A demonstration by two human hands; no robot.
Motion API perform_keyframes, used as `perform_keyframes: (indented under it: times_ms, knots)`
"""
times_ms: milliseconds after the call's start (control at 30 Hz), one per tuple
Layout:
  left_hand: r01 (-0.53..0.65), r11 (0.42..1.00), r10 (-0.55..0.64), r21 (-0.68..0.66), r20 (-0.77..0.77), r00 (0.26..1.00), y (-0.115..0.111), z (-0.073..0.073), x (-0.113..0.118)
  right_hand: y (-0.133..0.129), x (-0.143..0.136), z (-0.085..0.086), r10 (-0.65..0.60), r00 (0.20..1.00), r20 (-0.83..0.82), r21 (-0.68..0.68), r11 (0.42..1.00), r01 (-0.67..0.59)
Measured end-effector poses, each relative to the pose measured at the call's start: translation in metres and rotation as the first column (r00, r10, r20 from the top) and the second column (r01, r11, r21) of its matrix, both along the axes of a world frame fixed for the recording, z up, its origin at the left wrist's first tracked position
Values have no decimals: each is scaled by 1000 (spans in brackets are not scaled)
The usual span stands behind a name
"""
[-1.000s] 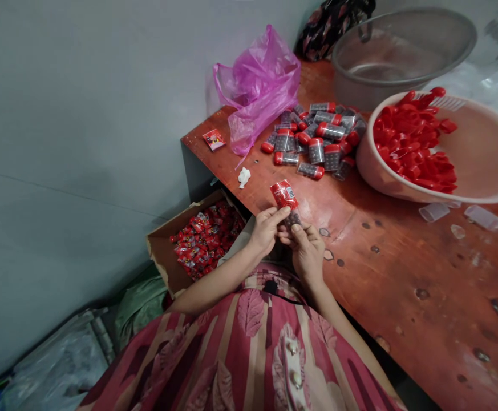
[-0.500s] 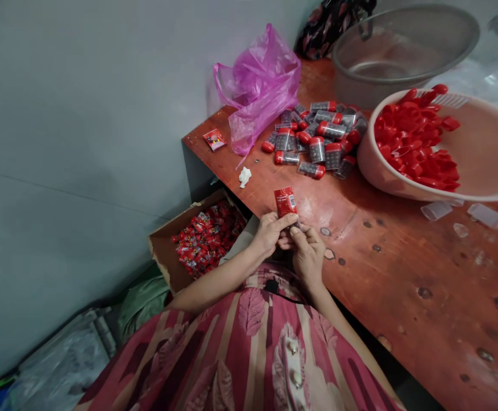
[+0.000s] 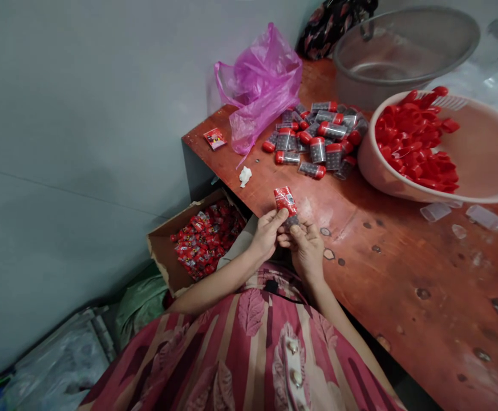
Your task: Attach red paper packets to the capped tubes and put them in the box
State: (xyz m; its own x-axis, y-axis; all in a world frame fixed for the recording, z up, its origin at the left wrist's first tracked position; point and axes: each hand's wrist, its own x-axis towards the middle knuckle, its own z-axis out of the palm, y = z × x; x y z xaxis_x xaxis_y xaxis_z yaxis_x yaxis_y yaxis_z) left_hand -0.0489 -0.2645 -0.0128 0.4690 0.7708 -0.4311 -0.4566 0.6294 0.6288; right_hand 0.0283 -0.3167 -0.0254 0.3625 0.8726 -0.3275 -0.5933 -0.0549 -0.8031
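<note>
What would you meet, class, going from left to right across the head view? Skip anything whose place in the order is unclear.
Greyish plastic sheeting → small red square packet → white scrap → red-and-dark packet held in the left hand and right hand → pink basin.

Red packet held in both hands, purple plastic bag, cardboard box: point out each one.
Red packet point(image 3: 288, 203), head view: on its printed red part.
Purple plastic bag point(image 3: 268, 83), head view: middle of its crumpled body.
Cardboard box point(image 3: 163, 250), head view: inner side wall.
</note>
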Motion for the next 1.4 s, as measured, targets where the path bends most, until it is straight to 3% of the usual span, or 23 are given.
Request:
perform_keyframes:
  times_ms: [133, 333, 400, 467, 567, 633, 700, 767, 833, 900, 967, 1100, 1200, 1400]
  knots:
    - [69, 997, -69, 21, 4, 998, 0, -2, -2, 1, 8, -2, 45, 998, 45, 15, 999, -46]
    - [177, 984, -173, -21, 126, 977, -4, -3, -11, 6, 15, -3, 184, 981, 65, 21, 982, -186]
    - [99, 995, -95, -28, 130, 987, -4, -2, -20, 7, 13, -1, 245, 967, 72, 19, 969, -247]
    - [-82, 996, 86, -38, 127, 988, -5, -1, -35, 7, 12, 2, 295, 951, 96, 13, 954, -298]
    - [-362, 929, 366, -77, 61, 928, -7, -6, -67, 4, 14, 6, 321, 932, 168, -12, 946, -323]
    - [-373, 923, 360, -96, -129, 924, -6, -13, -89, 3, 18, 4, 301, 926, 227, -55, 953, -296]
    - [-260, 965, 234, -13, -393, 889, 3, -20, -106, 4, 23, 2, 284, 919, 273, -105, 958, -265]
    - [-133, 952, 275, 277, -574, 771, 25, -22, -119, 6, 26, 1, 286, 903, 321, -158, 956, -247]
    - [24, 801, 464, 598, -646, 605, 63, -19, -128, 7, 27, 0, 313, 879, 359, -209, 945, -251]
    - [221, 603, 648, 767, -632, 425, 111, -15, -134, 7, 25, 0, 353, 851, 389, -254, 929, -269]
    - [406, 505, 717, 762, -632, 294, 160, -12, -138, 6, 24, -2, 385, 820, 424, -287, 916, -281]
    - [671, 450, 719, 589, -685, 118, 230, -13, -138, 3, 22, -10, 417, 754, 508, -324, 903, -282]
    - [780, 427, 681, 458, -730, 56, 252, -16, -137, 3, 21, -13, 442, 706, 554, -354, 892, -281]
    - [817, 440, 638, 373, -770, 7, 259, -17, -137, 3, 20, -12, 461, 635, 620, -393, 883, -257]
